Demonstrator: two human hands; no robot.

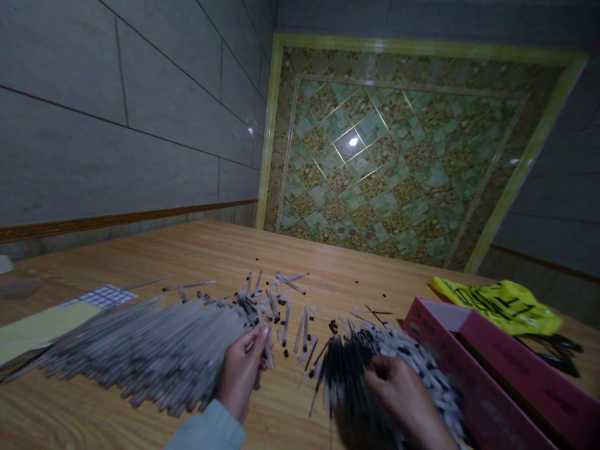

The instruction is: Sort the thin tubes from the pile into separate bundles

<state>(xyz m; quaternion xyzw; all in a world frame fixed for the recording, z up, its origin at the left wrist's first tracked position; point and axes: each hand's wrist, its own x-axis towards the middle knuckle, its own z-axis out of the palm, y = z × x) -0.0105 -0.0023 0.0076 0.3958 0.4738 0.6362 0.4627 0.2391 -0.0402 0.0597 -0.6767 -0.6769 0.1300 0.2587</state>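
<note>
A big heap of thin grey tubes (140, 347) lies across the left of the wooden table (201, 250). My left hand (241, 372) rests at its right end, fingers closed round one tube (269, 350). My right hand (405, 397) sits on a second pile of black-tipped refills (356, 369), fingers curled into it; what they grip is blurred. Loose short tubes and black caps (281, 306) are scattered between and behind the piles.
A pink open box (492, 369) stands at the right. Behind it lie a yellow plastic bag (506, 303) and black scissors (557, 353). A yellow sheet (42, 328) and a gridded paper (103, 295) lie at the left. Tiled walls rise behind the table.
</note>
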